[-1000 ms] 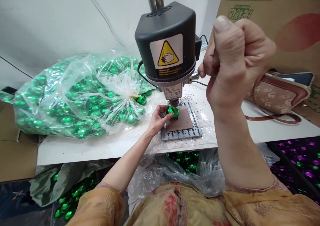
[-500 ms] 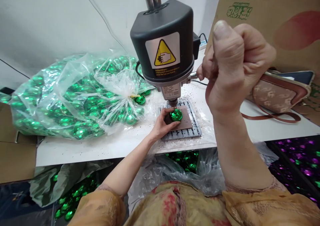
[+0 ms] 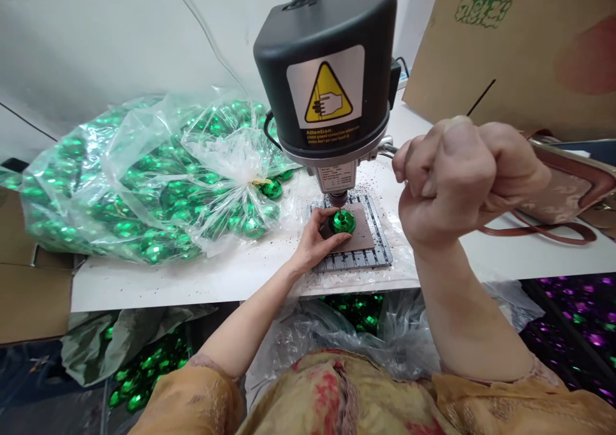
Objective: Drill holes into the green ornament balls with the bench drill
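Observation:
Under a black bench drill press (image 3: 325, 69), my left hand (image 3: 317, 242) pinches a shiny green faceted ball (image 3: 344, 221) between thumb and fingers. The ball rests on a brown board (image 3: 363, 237) over the slotted metal base (image 3: 384, 252). From the chuck (image 3: 339, 199) a thin bit reaches down to the top of the ball; how deep it goes I cannot tell. My right hand (image 3: 457, 172) is closed in a fist around the feed handle at the press's right side, its grip mostly hidden by the fingers. A thin dark lever rod (image 3: 481, 97) sticks up behind this hand.
A tied clear plastic bag (image 3: 144, 185) of green balls fills the table's left side. At right are a patterned purse (image 3: 563, 185) and a large cardboard box (image 3: 520, 56). Dark shavings dot the white table (image 3: 192, 287). More green balls (image 3: 149, 371) and purple balls (image 3: 587, 319) lie below.
My right hand has come down and slightly right, turning the handle, and a thin lever rod now shows behind it. My left hand keeps the ball under the bit. The view has shifted a little.

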`<action>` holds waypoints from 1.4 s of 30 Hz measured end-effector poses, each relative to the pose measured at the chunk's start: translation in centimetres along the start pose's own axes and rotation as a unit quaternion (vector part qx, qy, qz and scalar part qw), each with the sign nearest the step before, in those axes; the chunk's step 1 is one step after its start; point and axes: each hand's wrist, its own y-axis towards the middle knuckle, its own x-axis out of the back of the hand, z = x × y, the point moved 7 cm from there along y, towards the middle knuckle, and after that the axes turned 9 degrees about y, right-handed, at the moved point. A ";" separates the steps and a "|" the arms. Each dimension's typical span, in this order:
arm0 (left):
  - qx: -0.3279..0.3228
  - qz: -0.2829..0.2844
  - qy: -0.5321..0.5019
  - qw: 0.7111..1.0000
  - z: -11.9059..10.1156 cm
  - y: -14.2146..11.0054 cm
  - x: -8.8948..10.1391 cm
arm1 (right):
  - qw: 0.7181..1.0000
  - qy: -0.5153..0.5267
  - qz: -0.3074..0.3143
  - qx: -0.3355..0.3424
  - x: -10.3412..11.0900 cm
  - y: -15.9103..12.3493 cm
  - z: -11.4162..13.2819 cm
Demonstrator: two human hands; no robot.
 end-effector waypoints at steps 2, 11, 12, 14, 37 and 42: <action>0.001 -0.004 0.002 1.000 0.0 0.0 0.0 | 1.000 0.007 0.003 0.006 0.4 -0.3 -0.1; -0.004 -0.001 0.004 1.000 -0.1 -0.1 0.0 | 0.998 -0.065 -0.006 0.005 1.6 -1.5 -0.6; -0.006 -0.001 0.004 1.000 -0.1 -0.1 0.0 | 0.997 -0.071 -0.010 0.005 1.6 -1.6 -0.6; -0.009 -0.003 0.003 1.000 -0.1 -0.1 0.0 | 0.998 -0.063 -0.010 0.000 1.6 -1.6 -0.8; -0.151 -0.069 0.202 0.965 -5.1 -6.1 -1.8 | 0.997 -0.010 0.015 -0.073 -1.8 3.7 -1.9; -0.347 0.137 0.285 0.883 -7.1 -11.7 -7.5 | 0.998 -0.006 -0.020 -0.051 -1.4 3.2 -1.6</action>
